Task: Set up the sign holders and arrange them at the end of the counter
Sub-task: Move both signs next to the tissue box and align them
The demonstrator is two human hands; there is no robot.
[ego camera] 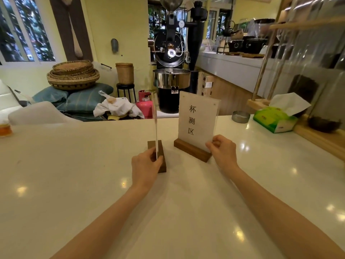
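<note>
Sign holders: both upright near table (74,165) far edge. Left grip (145,165) pinches edge-on holder (156,146); right grip (223,150) pinches lower corner of lettered holder (196,128). Tissue box (274,118) far right.

The white counter (93,174) bears two wooden-based sign holders (194,131) (157,156), a tissue box (274,119) — and a metal dish (240,116).

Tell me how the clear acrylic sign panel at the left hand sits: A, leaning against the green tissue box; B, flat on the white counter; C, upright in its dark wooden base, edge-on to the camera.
C: the clear acrylic sign panel stands upright in its dark wooden base, seen edge-on, with the left hand pinching its lower edge.
</note>
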